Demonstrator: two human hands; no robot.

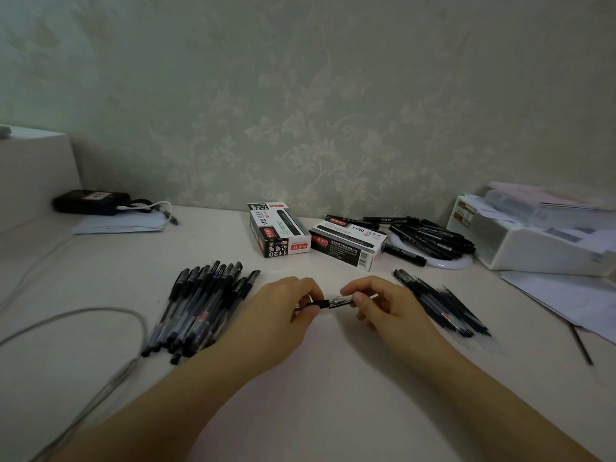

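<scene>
L hand (283, 303) pinching pen (335, 302), R hand (383, 303) too

A pale wall (300, 95) with embossed floral wallpaper rises behind a white table (316, 395) in dim light.

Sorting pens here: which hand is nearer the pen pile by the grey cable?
Left. The left hand lies right beside the pile, its wrist at its edge; the right hand is farther off, beyond the pen both hands hold.

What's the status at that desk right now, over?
Left hand and right hand pinch one pen. Left pile, right pile flank them. Nothing in the way.
</scene>
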